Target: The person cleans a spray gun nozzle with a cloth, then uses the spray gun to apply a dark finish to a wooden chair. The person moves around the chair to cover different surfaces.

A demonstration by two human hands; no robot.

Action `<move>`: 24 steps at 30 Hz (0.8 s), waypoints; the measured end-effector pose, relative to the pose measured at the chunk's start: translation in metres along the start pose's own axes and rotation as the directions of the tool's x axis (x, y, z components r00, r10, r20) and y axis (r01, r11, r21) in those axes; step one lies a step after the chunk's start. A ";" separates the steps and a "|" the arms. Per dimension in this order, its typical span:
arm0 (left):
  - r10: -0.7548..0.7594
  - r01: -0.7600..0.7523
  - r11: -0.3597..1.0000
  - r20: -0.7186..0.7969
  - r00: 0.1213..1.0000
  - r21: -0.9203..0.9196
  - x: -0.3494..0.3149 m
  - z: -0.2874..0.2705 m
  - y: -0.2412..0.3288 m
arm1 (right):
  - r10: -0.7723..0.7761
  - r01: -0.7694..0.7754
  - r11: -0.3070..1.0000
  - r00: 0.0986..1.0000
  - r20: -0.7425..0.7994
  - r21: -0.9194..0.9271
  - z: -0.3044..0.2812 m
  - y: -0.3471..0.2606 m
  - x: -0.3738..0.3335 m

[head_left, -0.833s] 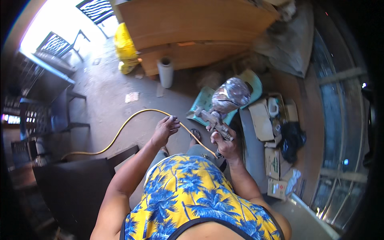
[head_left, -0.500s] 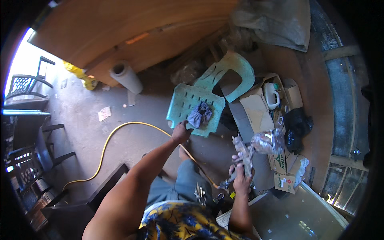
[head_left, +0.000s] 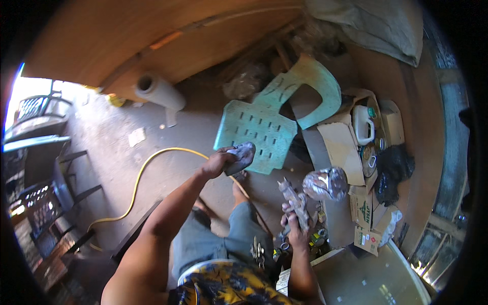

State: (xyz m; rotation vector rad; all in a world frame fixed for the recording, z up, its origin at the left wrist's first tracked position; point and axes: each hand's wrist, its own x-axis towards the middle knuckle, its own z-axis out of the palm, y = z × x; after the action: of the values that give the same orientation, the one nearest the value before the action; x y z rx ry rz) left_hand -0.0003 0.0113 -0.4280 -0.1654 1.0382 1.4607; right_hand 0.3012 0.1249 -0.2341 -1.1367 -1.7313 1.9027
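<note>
My left hand (head_left: 217, 163) is closed on a crumpled grey-purple cloth (head_left: 242, 156), held above the front of a turquoise plastic chair (head_left: 234, 119). The chair has a slotted seat and an open backrest. In my right hand (head_left: 296, 229) is a paint-smeared spray gun (head_left: 294, 197), its handle wrapped by my fingers. The gun's rounded cup (head_left: 325, 183), streaked with paint, sticks out to the right. A yellow hose (head_left: 136, 185) curves across the floor and passes behind my legs toward the gun's side; its end is hidden.
An open cardboard box (head_left: 345, 145) with a white jug (head_left: 363, 124) stands to the right, beside a black plastic bag (head_left: 394, 168). A glass-like panel (head_left: 366, 279) lies at lower right. A white roll (head_left: 160, 92) stands at the back left, dark chairs (head_left: 40, 173) far left.
The cloth lay on the chair seat; my left hand has taken hold of it and lifted it. My right hand with the spray gun has shifted slightly left. The view has moved a little.
</note>
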 end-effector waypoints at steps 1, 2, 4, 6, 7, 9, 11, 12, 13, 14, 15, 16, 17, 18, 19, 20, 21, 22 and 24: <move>0.029 -0.026 0.999 0.194 0.981 -0.020 -0.048 -0.004 0.024 | 0.005 -0.006 1.000 0.998 0.058 0.019 0.004 -0.015 0.002; 0.091 -0.073 0.991 0.172 0.981 -0.112 -0.094 0.002 0.041 | -0.026 0.022 0.999 0.994 0.104 0.040 0.014 -0.029 0.009; 0.155 -0.125 0.970 0.134 0.979 -0.209 -0.190 0.010 0.076 | -0.097 0.087 0.995 0.946 0.308 0.046 0.031 -0.066 0.025; 0.228 -0.233 0.970 -0.067 0.971 -0.070 -0.262 0.031 0.097 | -0.170 0.148 0.985 0.863 0.475 0.084 0.054 -0.105 0.038; 0.241 -0.248 0.962 -0.075 0.968 -0.116 -0.295 0.036 0.109 | -0.128 0.045 0.983 0.862 0.491 0.177 0.076 -0.121 0.038; 0.495 -0.481 0.841 -0.005 0.869 -0.248 -0.342 0.052 0.131 | -0.125 0.043 0.989 0.763 0.634 0.143 0.116 -0.155 0.047; 0.523 -0.534 0.738 -0.150 0.839 -0.412 -0.385 0.067 0.143 | -0.113 -0.018 0.988 0.596 0.795 0.154 0.154 -0.180 0.058; 0.575 -0.586 0.659 -0.187 0.797 -0.471 -0.403 0.070 0.151 | -0.102 -0.127 0.969 0.572 0.814 0.210 0.177 -0.187 0.058; 0.632 -0.636 0.563 -0.220 0.743 -0.528 -0.417 0.082 0.149 | -0.071 -0.245 0.939 0.550 0.832 0.242 0.184 -0.190 0.055; 0.678 -0.667 0.547 -0.199 0.707 -0.507 -0.432 0.073 0.161 | -0.131 -0.275 0.911 0.512 0.849 0.307 0.210 -0.192 0.056; 0.727 -0.696 0.523 -0.168 0.665 -0.491 -0.447 0.061 0.172 | -0.167 -0.318 0.880 0.488 0.857 0.352 0.235 -0.190 0.057; 0.769 -0.723 0.494 -0.146 0.623 -0.482 -0.461 0.048 0.180 | -0.189 -0.291 0.897 0.426 0.885 0.332 0.260 -0.190 0.060; 0.784 -0.709 0.525 -0.057 0.618 -0.471 -0.474 0.033 0.188 | -0.212 -0.220 0.927 0.358 0.909 0.303 0.284 -0.192 0.065; 0.789 -0.755 0.524 -0.109 0.604 -0.394 -0.484 0.018 0.195 | -0.241 -0.150 0.932 0.424 0.873 0.330 0.312 -0.189 0.060; 0.802 -0.798 0.502 -0.165 0.574 -0.334 -0.493 0.004 0.199 | -0.293 -0.078 0.926 0.471 0.832 0.370 0.337 -0.188 0.050; 0.832 -0.847 0.433 -0.224 0.507 -0.308 -0.502 -0.012 0.206 | -0.272 -0.057 0.945 0.418 0.867 0.323 0.366 -0.192 0.047; 0.862 -0.865 0.369 -0.222 0.456 -0.341 -0.509 -0.027 0.211 | -0.264 -0.020 0.957 0.358 0.896 0.290 0.387 -0.204 0.046; 0.866 -0.898 0.367 -0.264 0.426 -0.243 -0.522 -0.043 0.216 | -0.304 -0.009 0.948 0.267 0.914 0.318 0.412 -0.216 0.041; 0.849 -0.923 0.385 -0.404 0.341 0.029 -0.543 -0.070 0.225 | -0.296 0.126 0.953 0.199 0.934 0.275 0.455 -0.243 0.025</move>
State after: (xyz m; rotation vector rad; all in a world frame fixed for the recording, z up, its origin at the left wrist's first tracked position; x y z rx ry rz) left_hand -0.1083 -0.3884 -0.0050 0.0295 1.3622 2.6740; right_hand -0.1116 -0.1160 -0.0392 0.6838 -1.9846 2.6776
